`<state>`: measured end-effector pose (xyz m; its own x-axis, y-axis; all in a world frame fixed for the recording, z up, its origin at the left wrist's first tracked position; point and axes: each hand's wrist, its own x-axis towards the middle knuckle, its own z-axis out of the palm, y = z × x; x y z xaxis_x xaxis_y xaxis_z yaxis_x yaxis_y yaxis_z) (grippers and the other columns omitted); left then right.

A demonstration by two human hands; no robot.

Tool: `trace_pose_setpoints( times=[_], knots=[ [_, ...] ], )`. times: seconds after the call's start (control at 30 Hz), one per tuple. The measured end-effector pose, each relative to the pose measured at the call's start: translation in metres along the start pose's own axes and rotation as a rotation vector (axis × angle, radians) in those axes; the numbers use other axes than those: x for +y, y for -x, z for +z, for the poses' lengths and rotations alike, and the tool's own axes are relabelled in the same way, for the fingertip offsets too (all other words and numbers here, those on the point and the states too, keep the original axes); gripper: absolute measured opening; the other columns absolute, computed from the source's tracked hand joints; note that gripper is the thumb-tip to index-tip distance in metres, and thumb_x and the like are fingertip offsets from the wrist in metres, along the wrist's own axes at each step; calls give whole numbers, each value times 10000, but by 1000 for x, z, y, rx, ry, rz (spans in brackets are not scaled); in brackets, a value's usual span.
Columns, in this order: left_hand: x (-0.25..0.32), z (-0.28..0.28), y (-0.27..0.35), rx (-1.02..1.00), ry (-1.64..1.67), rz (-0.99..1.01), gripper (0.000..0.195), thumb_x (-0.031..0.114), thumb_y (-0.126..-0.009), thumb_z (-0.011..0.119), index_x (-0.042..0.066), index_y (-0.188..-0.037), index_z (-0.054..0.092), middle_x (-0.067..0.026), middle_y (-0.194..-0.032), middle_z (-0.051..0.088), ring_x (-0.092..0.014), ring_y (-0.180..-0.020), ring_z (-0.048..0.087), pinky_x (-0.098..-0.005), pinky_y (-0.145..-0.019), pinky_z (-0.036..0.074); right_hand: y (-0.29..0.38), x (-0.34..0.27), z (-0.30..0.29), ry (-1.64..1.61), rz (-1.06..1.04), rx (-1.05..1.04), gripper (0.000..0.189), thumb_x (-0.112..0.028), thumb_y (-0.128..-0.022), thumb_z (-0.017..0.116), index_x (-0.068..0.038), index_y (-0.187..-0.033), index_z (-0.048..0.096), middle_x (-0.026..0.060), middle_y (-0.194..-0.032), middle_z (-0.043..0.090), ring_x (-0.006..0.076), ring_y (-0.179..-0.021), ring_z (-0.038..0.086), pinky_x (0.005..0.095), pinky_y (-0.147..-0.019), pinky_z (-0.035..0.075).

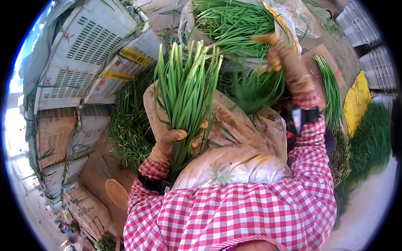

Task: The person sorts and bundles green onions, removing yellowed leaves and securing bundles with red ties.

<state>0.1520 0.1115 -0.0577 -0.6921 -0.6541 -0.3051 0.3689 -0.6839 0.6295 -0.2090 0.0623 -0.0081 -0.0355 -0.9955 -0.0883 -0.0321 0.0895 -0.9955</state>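
Note:
My left hand, in a soiled tan glove, is closed around a thick bundle of green garlic chives; the pale cut ends point up and away from me. My right hand, in a similar glove, is raised near the plastic bag at the top and is blurred. Loose green leaves lie or hang just beneath it, also blurred; whether its fingers hold them I cannot tell. More chives fill the clear plastic bag. A stained apron covers my lap.
White plastic crates are stacked at the left, beside a heap of leaves. A tied chive bundle lies on cardboard at the right, near a yellow sheet and a larger green pile. More crates stand far right.

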Motion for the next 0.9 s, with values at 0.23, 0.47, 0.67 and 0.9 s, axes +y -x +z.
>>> trace_pose_setpoints(
  times=[0.23, 0.47, 0.67, 0.9],
  knots=[
    [-13, 21, -49, -40, -490, -162, 477, 58, -788, 670, 6, -1241, 528, -81, -1125, 618, -165, -991, 590, -268, -855, 468, -18, 73, 20, -555, -78, -383, 393, -376, -853, 660, 8, -897, 591, 52, -597, 547, 122, -454, 525, 273, -438, 479],
    [-33, 39, -65, -62, -696, -63, 327, 42, -871, 595, 22, -1194, 549, -38, -1043, 648, -146, -899, 600, -284, -800, 480, 8, 44, 29, -249, -54, -102, 407, -408, -768, 748, -17, -800, 640, 12, -645, 581, 88, -508, 509, 233, -449, 399],
    [-48, 28, -74, -119, -1084, -20, 332, 23, -860, 607, 24, -1185, 543, -37, -1064, 623, -117, -961, 567, -268, -816, 461, 15, 41, 34, -190, 8, 111, 366, -299, -762, 770, -28, -981, 659, -5, -862, 639, 70, -752, 554, 232, -657, 458],
    [-48, 37, -81, -171, -1151, 15, 399, 58, -848, 642, 23, -1224, 511, -41, -1096, 601, -115, -996, 542, -262, -852, 450, 11, 56, 26, -420, -78, -9, 288, -159, -794, 724, -11, -1025, 637, 38, -953, 663, 114, -860, 604, 255, -787, 480]
  ],
)
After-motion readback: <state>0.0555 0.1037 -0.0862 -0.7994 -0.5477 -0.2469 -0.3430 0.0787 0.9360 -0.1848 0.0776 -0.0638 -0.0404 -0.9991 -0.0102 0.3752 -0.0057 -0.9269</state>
